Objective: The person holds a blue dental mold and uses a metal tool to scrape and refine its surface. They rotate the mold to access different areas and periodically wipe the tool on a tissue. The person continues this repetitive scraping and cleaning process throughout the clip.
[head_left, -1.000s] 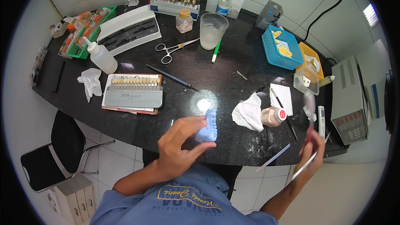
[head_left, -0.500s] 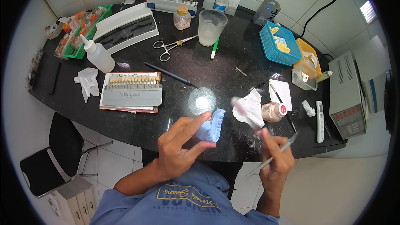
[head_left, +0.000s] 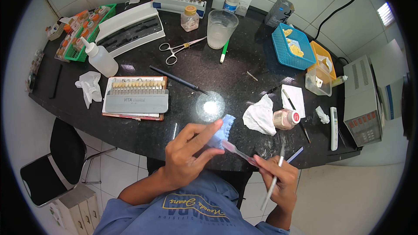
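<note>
My left hand (head_left: 185, 152) grips a blue dental cast (head_left: 221, 134) between thumb and fingers, its row of teeth turned to the right. My right hand (head_left: 281, 174) pinches a clear pinkish toothbrush (head_left: 239, 151) whose head touches the lower edge of the cast. A slim silvery hand tool (head_left: 271, 191) is also held in the right hand, lying across the fingers and pointing up past them. The far tip of that tool is hard to make out.
A crumpled white tissue (head_left: 260, 115) and a pink bottle (head_left: 286, 119) lie beyond my right hand. The tooth shade guide (head_left: 137, 100) rests at left, near a black-handled instrument (head_left: 176, 78). Farther back are scissor-like forceps (head_left: 172, 54), a plastic cup (head_left: 221, 30) and a blue basket (head_left: 294, 48).
My right hand has moved left and slightly down, bringing the toothbrush from near the tissue onto the cast. The silvery tool now stands steeper. My left hand stays almost where it was.
</note>
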Available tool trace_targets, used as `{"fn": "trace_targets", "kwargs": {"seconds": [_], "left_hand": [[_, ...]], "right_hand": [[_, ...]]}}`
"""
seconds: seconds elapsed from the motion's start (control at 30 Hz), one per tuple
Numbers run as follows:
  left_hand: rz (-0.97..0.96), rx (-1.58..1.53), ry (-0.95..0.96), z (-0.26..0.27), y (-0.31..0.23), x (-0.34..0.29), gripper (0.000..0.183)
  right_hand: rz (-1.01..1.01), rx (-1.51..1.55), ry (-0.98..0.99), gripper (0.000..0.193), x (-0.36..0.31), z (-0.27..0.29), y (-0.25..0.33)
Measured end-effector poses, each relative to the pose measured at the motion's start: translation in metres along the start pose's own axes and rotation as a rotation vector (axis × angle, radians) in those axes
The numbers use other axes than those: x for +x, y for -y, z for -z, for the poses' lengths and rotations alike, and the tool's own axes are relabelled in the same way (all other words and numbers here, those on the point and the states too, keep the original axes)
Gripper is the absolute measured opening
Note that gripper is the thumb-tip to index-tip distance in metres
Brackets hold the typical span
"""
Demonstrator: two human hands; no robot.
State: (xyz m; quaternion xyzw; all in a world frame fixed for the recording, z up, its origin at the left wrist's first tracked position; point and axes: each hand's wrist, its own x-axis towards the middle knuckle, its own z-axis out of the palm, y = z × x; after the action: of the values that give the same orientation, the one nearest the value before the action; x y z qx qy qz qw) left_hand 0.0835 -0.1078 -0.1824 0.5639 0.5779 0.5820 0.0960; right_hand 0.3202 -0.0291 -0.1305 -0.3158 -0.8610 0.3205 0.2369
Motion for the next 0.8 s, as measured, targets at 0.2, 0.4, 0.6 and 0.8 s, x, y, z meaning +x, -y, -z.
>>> {"fn": "trace_targets", "kwargs": {"seconds": [0.2, 0.4, 0.6, 0.8], "left_hand": [[-0.019, 0.01, 0.013, -0.001, 0.0, 0.001, 0.067], [0.033, -0.033, 0.011, -0.001, 0.001, 0.0, 0.067], [0.03, -0.132, -0.024, 0.004, -0.001, -0.002, 0.064], [0.057, -0.398, -0.025, 0.013, 0.001, -0.019, 0.069]], "right_hand": [[0.022, -0.251, -0.297, 0.049, 0.013, -0.001, 0.0], [0.063, -0.121, -0.059, 0.046, 0.004, 0.0, -0.008], [-0.095, -0.195, -0.571, 0.027, -0.004, -0.014, -0.006], [-0.109, -0.147, -0.557, 0.023, 0.001, -0.037, -0.001]]}}
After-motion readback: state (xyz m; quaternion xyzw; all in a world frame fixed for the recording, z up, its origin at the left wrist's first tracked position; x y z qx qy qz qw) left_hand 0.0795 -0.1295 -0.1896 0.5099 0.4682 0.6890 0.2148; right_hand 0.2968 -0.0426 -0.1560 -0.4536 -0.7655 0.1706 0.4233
